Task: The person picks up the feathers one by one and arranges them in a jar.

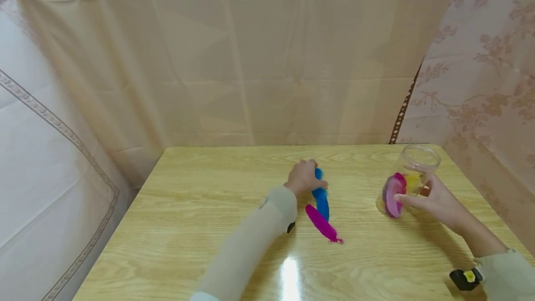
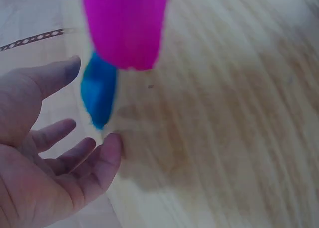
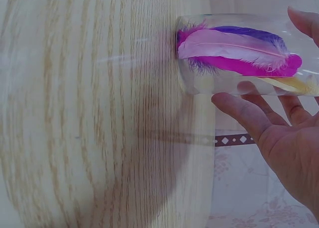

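My left hand (image 1: 304, 178) reaches over a blue feather (image 1: 322, 206) on the table. In the left wrist view its thumb and fingers are apart, with the blue feather (image 2: 99, 91) just beyond the fingertips. A magenta feather (image 1: 322, 223) lies nearer to me, beside the blue one. On the right, my right hand (image 1: 439, 203) holds a clear jar (image 1: 421, 159), thumb at the near side and fingers round the far side. The jar's base meets the table. Through its wall show a pale pink feather (image 3: 224, 46), magenta and purple ones, and a yellow feather (image 3: 289, 84).
The pale wood-grain table (image 1: 188, 226) ends at a back edge by a beige cloth curtain (image 1: 259, 59). A floral cloth (image 1: 493, 82) hangs close along the right side, near the jar. A white cloth (image 1: 50, 161) hangs at the left.
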The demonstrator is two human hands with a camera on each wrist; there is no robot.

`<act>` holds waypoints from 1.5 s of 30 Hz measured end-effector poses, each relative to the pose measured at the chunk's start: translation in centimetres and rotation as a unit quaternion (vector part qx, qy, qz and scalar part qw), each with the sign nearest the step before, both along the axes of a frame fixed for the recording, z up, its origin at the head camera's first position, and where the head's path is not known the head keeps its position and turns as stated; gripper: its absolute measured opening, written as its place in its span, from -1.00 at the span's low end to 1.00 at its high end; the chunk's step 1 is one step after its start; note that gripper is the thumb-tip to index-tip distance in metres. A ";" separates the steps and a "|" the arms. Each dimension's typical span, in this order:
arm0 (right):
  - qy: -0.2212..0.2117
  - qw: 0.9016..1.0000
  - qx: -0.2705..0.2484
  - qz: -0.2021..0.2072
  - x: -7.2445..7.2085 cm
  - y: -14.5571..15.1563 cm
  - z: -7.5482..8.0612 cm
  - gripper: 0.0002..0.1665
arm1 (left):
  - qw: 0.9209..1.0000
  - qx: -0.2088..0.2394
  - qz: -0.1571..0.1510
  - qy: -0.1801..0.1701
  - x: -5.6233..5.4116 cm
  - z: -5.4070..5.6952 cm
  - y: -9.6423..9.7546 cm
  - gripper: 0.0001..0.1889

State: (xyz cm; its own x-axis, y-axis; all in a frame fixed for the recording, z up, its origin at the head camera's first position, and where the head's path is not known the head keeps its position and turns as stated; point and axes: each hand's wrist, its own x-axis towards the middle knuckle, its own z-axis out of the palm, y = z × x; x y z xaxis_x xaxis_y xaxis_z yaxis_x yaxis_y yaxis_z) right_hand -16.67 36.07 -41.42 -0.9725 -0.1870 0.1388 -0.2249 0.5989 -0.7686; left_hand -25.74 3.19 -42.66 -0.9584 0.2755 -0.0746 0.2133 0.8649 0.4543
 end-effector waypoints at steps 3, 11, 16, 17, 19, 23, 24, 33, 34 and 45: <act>-0.007 1.000 -0.002 0.000 0.0 0.0 -0.1 0.02 | 0.999 -0.020 0.020 0.018 0.0 -0.7 0.5 -0.32; -0.008 1.000 0.001 0.000 0.1 -0.1 0.0 0.03 | 0.998 -0.006 0.046 0.029 -0.4 -1.2 0.7 -0.58; -0.009 1.000 -0.001 0.000 0.1 -0.2 0.1 0.03 | 0.998 0.007 0.057 0.020 -0.9 -1.4 0.5 -0.67; -0.011 1.000 -0.004 0.000 0.1 -0.2 0.1 0.04 | 0.998 0.009 0.058 0.018 -1.0 -1.4 0.4 -0.67; -0.016 1.000 -0.007 -0.001 0.2 -0.2 0.1 0.05 | 0.998 0.016 0.062 0.020 -1.1 -1.5 0.3 -0.67; -0.016 1.000 -0.004 -0.003 0.1 -0.1 0.0 0.05 | 0.997 0.030 0.066 0.017 -1.1 -1.4 0.1 -0.65; -0.012 1.000 -0.001 -0.002 0.1 0.0 0.0 0.04 | 0.997 0.031 0.066 0.017 -1.2 -1.4 0.0 -0.65; 0.009 1.000 0.000 0.001 -0.1 0.1 -0.3 0.02 | 0.997 0.028 0.071 0.017 -1.3 -1.4 0.0 -0.66; 0.009 1.000 0.001 0.002 -0.1 0.1 -0.3 0.02 | 0.997 0.028 0.071 0.015 -1.3 -1.4 0.0 -0.66; -0.009 1.000 0.005 -0.003 0.1 0.0 0.0 0.03 | 0.996 0.055 0.069 0.006 -1.3 -1.3 -0.4 -0.66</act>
